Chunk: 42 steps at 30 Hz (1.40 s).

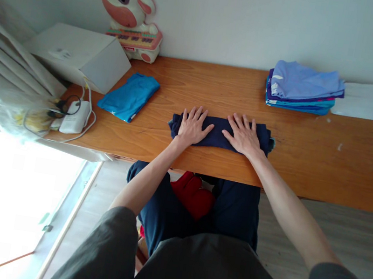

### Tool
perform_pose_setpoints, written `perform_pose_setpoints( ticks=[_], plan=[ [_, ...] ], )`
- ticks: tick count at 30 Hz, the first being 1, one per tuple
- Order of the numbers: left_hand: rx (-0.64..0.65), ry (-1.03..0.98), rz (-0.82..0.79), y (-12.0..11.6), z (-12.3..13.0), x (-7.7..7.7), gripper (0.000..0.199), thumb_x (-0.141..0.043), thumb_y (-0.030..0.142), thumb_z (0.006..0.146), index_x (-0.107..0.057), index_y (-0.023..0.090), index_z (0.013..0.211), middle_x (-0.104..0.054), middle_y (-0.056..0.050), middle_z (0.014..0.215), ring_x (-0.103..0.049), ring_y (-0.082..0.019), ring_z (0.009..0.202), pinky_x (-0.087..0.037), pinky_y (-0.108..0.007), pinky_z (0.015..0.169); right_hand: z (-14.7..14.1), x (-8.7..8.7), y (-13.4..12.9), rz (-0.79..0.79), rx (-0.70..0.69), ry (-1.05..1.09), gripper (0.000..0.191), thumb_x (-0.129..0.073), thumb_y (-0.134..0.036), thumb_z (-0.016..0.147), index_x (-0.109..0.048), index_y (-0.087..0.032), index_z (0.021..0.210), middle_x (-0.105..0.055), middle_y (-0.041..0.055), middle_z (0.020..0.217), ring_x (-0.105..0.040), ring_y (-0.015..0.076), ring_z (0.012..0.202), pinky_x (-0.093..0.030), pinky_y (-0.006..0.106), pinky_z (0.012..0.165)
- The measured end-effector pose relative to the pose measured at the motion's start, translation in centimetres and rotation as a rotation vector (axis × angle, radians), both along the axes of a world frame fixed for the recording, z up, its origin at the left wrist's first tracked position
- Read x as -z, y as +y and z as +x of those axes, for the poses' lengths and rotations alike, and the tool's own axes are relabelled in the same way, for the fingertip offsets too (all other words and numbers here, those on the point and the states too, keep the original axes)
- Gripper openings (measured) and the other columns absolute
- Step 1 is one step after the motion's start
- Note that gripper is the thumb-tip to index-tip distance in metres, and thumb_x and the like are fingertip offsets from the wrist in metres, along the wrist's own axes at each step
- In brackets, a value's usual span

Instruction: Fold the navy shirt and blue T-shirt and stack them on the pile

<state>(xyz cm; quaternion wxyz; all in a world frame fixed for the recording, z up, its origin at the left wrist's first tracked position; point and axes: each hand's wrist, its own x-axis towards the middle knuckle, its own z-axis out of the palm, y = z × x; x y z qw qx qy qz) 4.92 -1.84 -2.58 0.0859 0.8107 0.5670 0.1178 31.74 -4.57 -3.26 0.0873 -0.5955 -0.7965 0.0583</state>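
A dark navy cloth (217, 133), folded into a long narrow strip, lies on the wooden table (195, 84) near its front edge. My left hand (193, 126) rests flat on the cloth's left part, fingers spread. On the right part lies my right hand (243, 135), palm down with its fingers apart. Bare cloth shows between the two hands. Small lighter bits of fabric stick out at both ends of the strip. Neither hand grips anything.
A folded bright blue cloth (130, 96) lies to the left, beside a white box (79, 54). Behind stands a cow toy (132, 13). Folded clothes (304, 89) and white paper (371, 102) are at the back right. A white power adapter (75, 117) with cables sits left.
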Motion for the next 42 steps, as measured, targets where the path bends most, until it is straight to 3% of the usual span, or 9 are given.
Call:
perform_pose_setpoints(
  ticks=[8, 14, 22, 30, 42],
  plan=[
    [0.002, 0.005, -0.021, -0.3, 0.0, -0.5, 0.086, -0.047, 0.070, 0.121, -0.046, 0.020, 0.191, -0.036, -0.015, 0.201, -0.026, -0.042, 0.190, -0.009, -0.070, 0.155, 0.1, 0.6, 0.1, 0.021, 0.000, 0.010, 0.091, -0.041, -0.071, 0.121, -0.031, -0.025, 0.198, -0.034, 0.0125, 0.201, -0.027, 0.0521, 0.187, -0.014, 0.086, 0.150],
    [0.003, 0.001, 0.009, 0.0, -0.2, 0.3, 0.091, -0.050, 0.076, 0.118, -0.048, 0.019, 0.189, -0.038, -0.016, 0.200, -0.028, -0.042, 0.189, -0.010, -0.069, 0.155, 0.1, 0.9, 0.3, 0.017, 0.007, 0.013, 0.096, -0.043, -0.079, 0.119, -0.032, -0.025, 0.198, -0.034, 0.0126, 0.202, -0.026, 0.0523, 0.187, -0.014, 0.085, 0.150],
    [0.002, -0.017, 0.001, 0.1, -0.2, 0.5, 0.089, -0.051, 0.075, 0.118, -0.047, 0.023, 0.190, -0.038, -0.013, 0.200, -0.028, -0.042, 0.189, -0.010, -0.071, 0.155, -0.1, 0.7, 0.2, 0.019, 0.015, 0.040, 0.091, -0.041, -0.074, 0.121, -0.031, -0.027, 0.198, -0.035, 0.0122, 0.201, -0.025, 0.0526, 0.187, -0.014, 0.088, 0.148],
    [0.004, 0.008, 0.016, -0.2, -0.4, 0.4, 0.094, -0.052, 0.079, 0.117, -0.048, 0.018, 0.189, -0.032, -0.015, 0.202, -0.024, -0.040, 0.190, -0.012, -0.065, 0.156, -0.2, 1.0, 0.1, 0.049, 0.034, 0.020, 0.095, -0.038, -0.072, 0.123, -0.022, -0.019, 0.199, -0.020, 0.0143, 0.205, -0.013, 0.0466, 0.191, -0.013, 0.080, 0.152],
    [-0.007, 0.007, 0.032, -0.2, -0.5, 0.4, 0.089, -0.044, 0.082, 0.119, -0.049, 0.027, 0.189, -0.036, -0.008, 0.201, -0.029, -0.038, 0.189, -0.019, -0.064, 0.156, -0.2, 0.7, 0.0, 0.032, 0.035, 0.052, 0.090, -0.027, -0.075, 0.124, -0.045, -0.020, 0.192, -0.034, 0.0123, 0.202, -0.026, 0.0440, 0.189, -0.014, 0.076, 0.153]
  ],
)
